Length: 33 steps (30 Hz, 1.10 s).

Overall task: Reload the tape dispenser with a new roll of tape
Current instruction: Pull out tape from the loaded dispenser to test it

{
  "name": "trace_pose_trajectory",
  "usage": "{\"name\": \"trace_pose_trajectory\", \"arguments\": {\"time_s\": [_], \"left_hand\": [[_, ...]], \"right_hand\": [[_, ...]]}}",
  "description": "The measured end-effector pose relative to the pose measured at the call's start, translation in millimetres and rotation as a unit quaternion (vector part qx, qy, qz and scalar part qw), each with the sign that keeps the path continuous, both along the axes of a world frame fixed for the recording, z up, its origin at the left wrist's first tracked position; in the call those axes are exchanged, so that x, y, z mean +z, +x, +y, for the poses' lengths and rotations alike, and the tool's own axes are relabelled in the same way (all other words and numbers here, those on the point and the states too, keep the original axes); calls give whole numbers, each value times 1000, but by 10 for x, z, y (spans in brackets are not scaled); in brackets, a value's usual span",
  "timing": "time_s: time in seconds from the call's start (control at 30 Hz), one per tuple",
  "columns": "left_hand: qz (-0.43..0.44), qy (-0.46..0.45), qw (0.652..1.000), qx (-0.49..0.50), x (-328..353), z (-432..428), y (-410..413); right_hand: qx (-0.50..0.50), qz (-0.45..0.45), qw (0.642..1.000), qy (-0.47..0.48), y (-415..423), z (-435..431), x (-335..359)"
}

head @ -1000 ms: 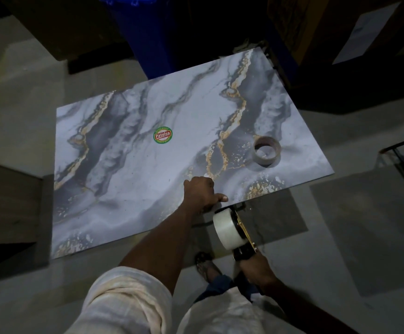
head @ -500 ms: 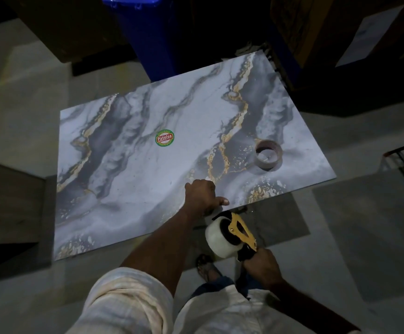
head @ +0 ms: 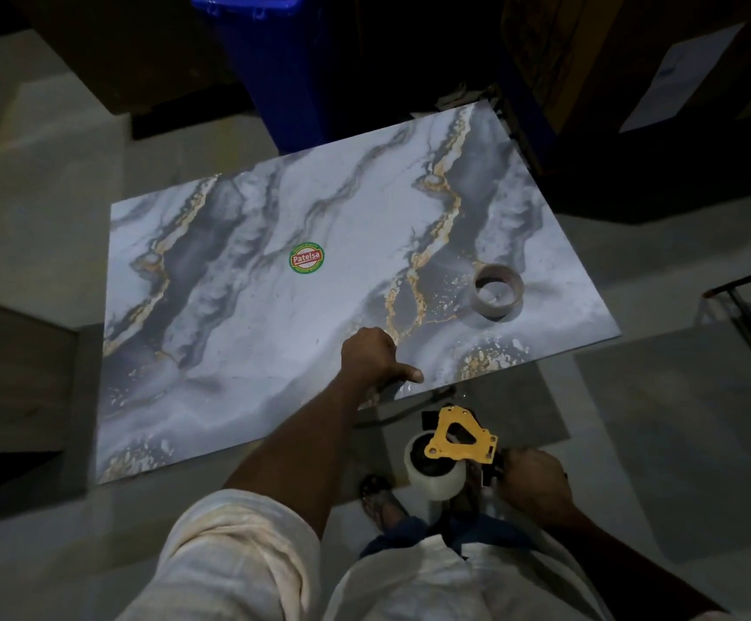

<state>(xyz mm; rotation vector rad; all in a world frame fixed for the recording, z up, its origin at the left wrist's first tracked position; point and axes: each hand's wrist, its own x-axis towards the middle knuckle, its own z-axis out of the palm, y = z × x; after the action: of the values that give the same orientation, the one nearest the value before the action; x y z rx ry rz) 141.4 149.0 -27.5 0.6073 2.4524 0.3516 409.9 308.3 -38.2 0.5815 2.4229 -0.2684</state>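
Yellow-framed tape dispenser (head: 458, 441) carrying clear roll (head: 431, 479), gripped in right hand (head: 532, 484); left hand (head: 373, 363) fisted on marble tabletop (head: 252, 307), thumb out; empty core (head: 497, 291) beyond.

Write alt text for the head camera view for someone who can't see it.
A person's right hand holds a yellow tape dispenser loaded with a clear tape roll, below the near edge of a marble-patterned tabletop. The left hand presses a fist on that edge; an empty cardboard tape core stands to the right.

Dim room: marbled tabletop (head: 275, 333) over grey tiled floor (head: 678, 441), blue bin (head: 270, 73) behind.
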Motion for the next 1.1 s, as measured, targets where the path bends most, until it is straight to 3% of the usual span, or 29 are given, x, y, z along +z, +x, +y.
{"name": "trace_pose_trajectory", "arguments": {"time_s": [0.2, 0.47, 0.53, 0.7, 0.83, 1.0, 1.1], "left_hand": [[-22, 3, 999, 35, -40, -19, 21], [-9, 25, 995, 99, 102, -69, 153], [-18, 70, 988, 140, 205, -78, 140], [-134, 243, 939, 204, 752, -122, 39], [-132, 299, 923, 205, 1069, -219, 24], [-117, 339, 900, 249, 1250, -249, 44], [-103, 367, 880, 284, 1308, -245, 31]], "right_hand": [[61, 30, 993, 96, 180, 430, 390], [77, 212, 962, 153, 71, 833, 1009], [106, 257, 945, 171, -76, 806, 1090], [171, 369, 885, 227, -440, 750, 1257], [189, 439, 846, 238, -742, 772, 1475], [167, 424, 872, 176, -1141, 744, 1756], [200, 384, 879, 198, -1367, 729, 1756]]}}
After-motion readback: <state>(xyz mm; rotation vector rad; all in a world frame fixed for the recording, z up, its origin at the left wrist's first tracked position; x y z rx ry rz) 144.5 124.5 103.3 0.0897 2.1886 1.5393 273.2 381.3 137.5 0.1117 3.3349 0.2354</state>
